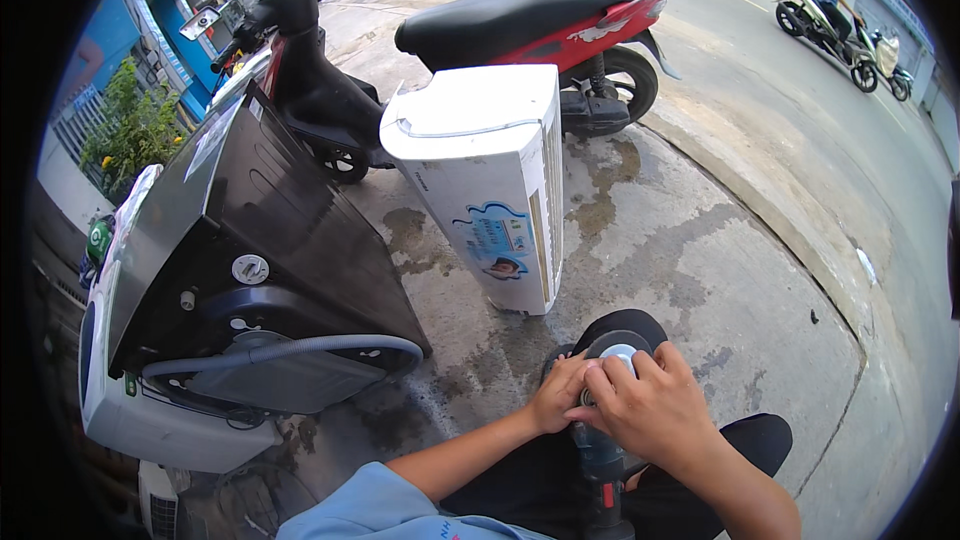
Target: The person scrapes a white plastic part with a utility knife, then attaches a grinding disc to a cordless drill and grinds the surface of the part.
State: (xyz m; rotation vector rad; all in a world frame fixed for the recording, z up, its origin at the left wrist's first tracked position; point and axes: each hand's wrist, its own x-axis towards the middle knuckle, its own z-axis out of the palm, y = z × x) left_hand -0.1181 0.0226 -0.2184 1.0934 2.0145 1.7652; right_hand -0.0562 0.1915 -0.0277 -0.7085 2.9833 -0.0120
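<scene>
An angle grinder (596, 468) with a dark body and a red switch rests upright between my knees. Its head points away from me, carrying a round disc (622, 338) with a pale centre. My left hand (562, 395) is closed around the side of the grinder's head. From the right, my right hand (648, 400) bends its fingers over the disc's centre, closed on or against it. The fingers hide the fitting at the middle, so whether a small part is pinched there does not show.
A white air conditioner unit (470, 210) stands on end ahead. To the left, a dark washing machine (290, 230) has a grey hose (290, 350) across it. Behind them is parked a red and black scooter (520, 20). A kerb (780, 230) borders the road, where riders pass.
</scene>
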